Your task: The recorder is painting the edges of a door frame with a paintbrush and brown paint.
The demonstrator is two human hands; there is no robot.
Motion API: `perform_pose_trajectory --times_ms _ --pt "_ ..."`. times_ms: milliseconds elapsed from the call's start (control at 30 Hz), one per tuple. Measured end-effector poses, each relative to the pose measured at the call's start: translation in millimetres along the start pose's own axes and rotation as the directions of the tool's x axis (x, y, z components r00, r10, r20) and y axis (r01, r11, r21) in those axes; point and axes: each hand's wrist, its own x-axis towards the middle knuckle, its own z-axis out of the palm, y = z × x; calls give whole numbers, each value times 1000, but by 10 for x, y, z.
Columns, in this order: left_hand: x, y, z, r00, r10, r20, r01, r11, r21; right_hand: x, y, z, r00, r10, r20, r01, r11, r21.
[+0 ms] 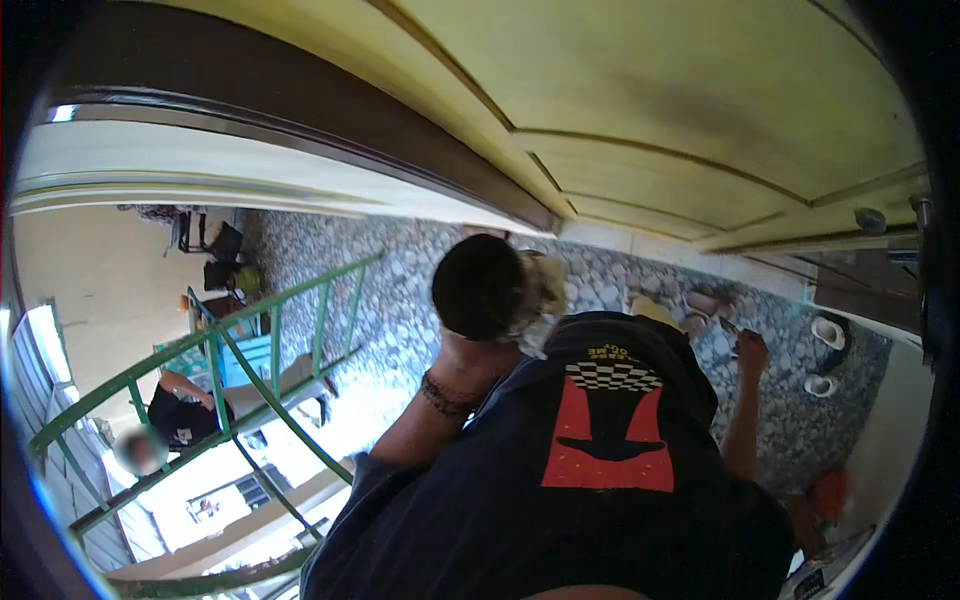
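My left hand (475, 358), with a beaded bracelet at the wrist, is closed around a can (480, 287). The can has a dark round opening turned up toward me, and its pale, stained side looks smeared. Low on my right, my right hand (750, 352) is closed on a thin, short tool that looks like a paintbrush (729, 325), its tip pointing away from my fingers. The brush is small in view and well apart from the can. Both hands are held away from the yellow panelled door (690, 80).
A dark brown frame (300, 95) runs beside the door. Green metal scaffolding (215, 350) stands at left, with a person (190, 410) in dark clothing beyond it. The floor (400, 260) has a pebble pattern. White footwear (825, 332) lies at right; a metal door handle (922, 235) juts out.
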Motion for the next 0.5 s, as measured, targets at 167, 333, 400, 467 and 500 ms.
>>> perform_pose_trajectory --times_ms 167,333,400,467,500 --pt "141 573 46 979 -122 163 97 983 153 -641 -867 399 988 -46 -149 87 955 283" --pt "4 1193 193 935 -87 343 -310 265 913 -1519 -1873 655 929 -287 -235 369 774 515" --pt "-53 1310 193 922 -149 356 -339 131 932 -1825 -2242 736 891 -299 -341 446 712 542" --pt "-89 1402 158 924 -202 324 -293 172 941 -2095 -2593 790 818 -333 -468 572 554 605" --pt "-91 1408 122 918 -237 317 -212 383 899 -2250 -2751 783 781 -373 -501 624 447 641"
